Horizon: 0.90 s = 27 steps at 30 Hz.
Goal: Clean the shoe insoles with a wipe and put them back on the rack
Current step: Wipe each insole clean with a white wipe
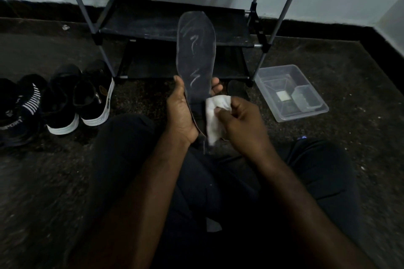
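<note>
Head view: the only view, looking down past the person's legs toward the floor and rack.
Left hand (182, 113): closed around the heel end of the insole (195, 54), thumb on one edge and fingers (215, 87) wrapping the other, probably so the long flat face stood up and open for wiping.
Insole: held upright and tilted slightly away, its toe end raised in front of the rack's lower shelves; pale streaks marked its dark face, so it looked part-wiped or still dirty.
Right hand (238, 120): pinched shut on the crumpled white wipe (215, 113), pressed against the insole's lower right edge, near the left hand's fingertips.
Rack (175, 25): standing against the wall just ahead, shelves bare where visible; by my reading no insole had been put back yet.
Shoes (78, 95): dark pairs set on the floor to the left, well clear of the work.
Plastic container (293, 93): clear, on the floor to the right within reach; its contents were too dim to name.
Step in hand: wiping, I judged, with the return to the rack still ahead.
</note>
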Available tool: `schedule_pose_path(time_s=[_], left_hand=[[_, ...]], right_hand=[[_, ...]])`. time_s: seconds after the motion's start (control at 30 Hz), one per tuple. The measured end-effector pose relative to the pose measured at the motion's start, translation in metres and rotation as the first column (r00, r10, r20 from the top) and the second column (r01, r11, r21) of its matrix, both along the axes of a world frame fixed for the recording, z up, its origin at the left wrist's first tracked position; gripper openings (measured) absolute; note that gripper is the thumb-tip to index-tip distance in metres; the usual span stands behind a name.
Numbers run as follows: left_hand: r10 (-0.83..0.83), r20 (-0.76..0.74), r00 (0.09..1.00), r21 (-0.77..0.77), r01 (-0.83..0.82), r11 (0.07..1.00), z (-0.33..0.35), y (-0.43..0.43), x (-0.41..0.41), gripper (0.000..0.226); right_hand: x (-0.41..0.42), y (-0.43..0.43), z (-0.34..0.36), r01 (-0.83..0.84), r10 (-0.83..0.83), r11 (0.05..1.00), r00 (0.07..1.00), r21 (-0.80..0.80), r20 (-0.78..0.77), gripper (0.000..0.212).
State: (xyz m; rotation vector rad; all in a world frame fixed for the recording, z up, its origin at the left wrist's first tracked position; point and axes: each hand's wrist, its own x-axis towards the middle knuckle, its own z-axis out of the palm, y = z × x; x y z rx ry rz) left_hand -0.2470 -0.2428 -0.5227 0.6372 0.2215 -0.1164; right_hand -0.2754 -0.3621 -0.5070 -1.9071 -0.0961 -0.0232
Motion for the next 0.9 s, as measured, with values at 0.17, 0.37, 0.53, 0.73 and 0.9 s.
schedule_pose_path(time_s=[0.17, 0.37, 0.53, 0.73, 0.9], left_hand=[[0.014, -0.029, 0.999, 0.031, -0.013, 0.999, 0.002, -0.004, 0.001, 0.073], [0.021, -0.028, 0.999, 0.006, -0.021, 1.0, -0.001, -0.002, 0.001, 0.073], [0.021, -0.02, 1.0, 0.033, -0.021, 0.999, -0.003, -0.002, 0.003, 0.071], [-0.016, 0.03, 0.999, -0.029, 0.016, 0.999, -0.002, -0.003, 0.001, 0.07], [-0.038, 0.049, 0.998, -0.071, 0.041, 0.997, 0.004, -0.006, -0.003, 0.06]], right_hand=[[-0.016, 0.014, -0.001, -0.176, 0.183, 0.975, 0.982, -0.133, 0.045, 0.01], [-0.001, -0.004, -0.005, 0.031, -0.01, 0.985, 0.993, -0.17, 0.122, 0.011], [-0.02, 0.007, -0.001, -0.172, 0.172, 0.985, 0.985, -0.01, -0.01, 0.013], [-0.001, -0.022, 0.003, 0.199, -0.075, 0.87, 0.958, 0.45, -0.277, 0.016], [-0.001, -0.008, -0.008, 0.039, -0.04, 0.999, 0.994, 0.009, 0.103, 0.013]])
